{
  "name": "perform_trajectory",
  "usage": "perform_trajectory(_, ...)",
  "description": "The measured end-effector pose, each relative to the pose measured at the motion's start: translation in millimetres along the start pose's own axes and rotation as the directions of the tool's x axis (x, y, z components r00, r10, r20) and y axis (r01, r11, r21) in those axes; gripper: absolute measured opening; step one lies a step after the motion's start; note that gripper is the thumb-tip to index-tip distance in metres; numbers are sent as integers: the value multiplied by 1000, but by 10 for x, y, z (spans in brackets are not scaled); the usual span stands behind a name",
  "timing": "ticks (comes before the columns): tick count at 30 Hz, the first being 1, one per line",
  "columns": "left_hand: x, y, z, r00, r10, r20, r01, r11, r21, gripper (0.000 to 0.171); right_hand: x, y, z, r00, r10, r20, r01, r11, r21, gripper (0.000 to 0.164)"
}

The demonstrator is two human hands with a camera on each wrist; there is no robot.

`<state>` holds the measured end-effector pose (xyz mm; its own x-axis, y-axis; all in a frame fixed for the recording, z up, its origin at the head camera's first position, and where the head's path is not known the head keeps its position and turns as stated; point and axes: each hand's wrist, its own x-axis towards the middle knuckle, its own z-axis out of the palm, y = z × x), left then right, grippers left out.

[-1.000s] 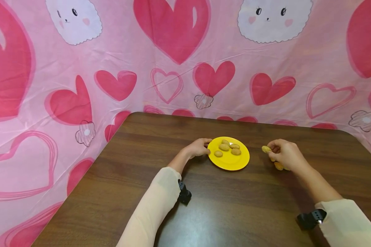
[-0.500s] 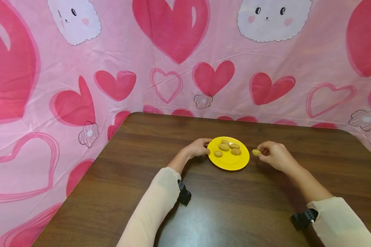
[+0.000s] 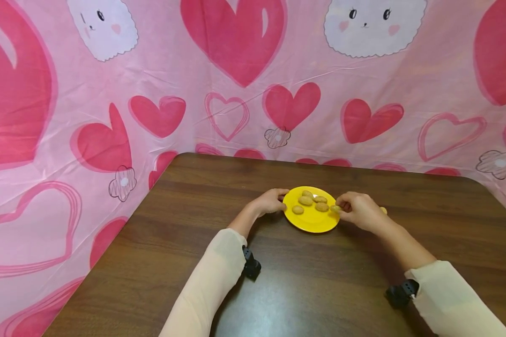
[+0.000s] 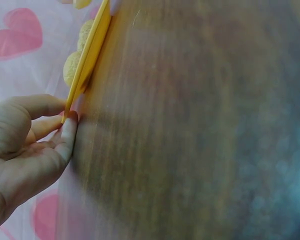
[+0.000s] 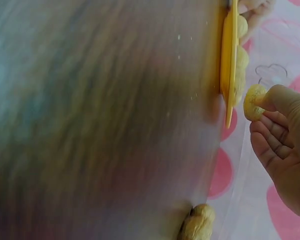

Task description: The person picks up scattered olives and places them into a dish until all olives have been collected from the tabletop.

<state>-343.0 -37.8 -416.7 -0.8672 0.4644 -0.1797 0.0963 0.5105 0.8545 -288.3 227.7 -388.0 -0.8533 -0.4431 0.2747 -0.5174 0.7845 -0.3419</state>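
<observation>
The right hand (image 3: 362, 211) pinches a peanut (image 5: 253, 103) above the plate's (image 3: 316, 225) right edge, the left hand (image 3: 269, 201) grips its left edge, and the peanut, probably light and crushable, wants a gentle pinch at its middle

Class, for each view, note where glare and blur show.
Head: pale glare on the near table, yellow plate clearly outlined; left wrist: table grain soft, bluish glare at right; right wrist: table smeared into streaks, bluish glare at left.
</observation>
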Motion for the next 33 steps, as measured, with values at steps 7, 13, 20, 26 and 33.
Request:
perform_trajectory(7,4,-12,-1,1000,5,-3,-5,1000,8,62,80,-84,64,997,-23,72,24,1000,-4,13)
perform_trajectory(13,0,-13,0,1000,12,1,-12,1000,6,61,134,-143,126,994,-25,103,27,999,-22,14)
perform_trajectory(20,12,-14,2,1000,4,-1,-4,1000,17,62,156,-136,171,992,-22,125,26,999,-32,13)
perform_trajectory(26,17,-9,-6,1000,8,1,-8,1000,22,61,182,-122,184,989,-11,146,16,999,-31,13)
perform_trajectory(33,10,-4,-15,1000,4,4,-4,1000,5,61,195,-129,183,988,3,152,0,1000,-21,14)
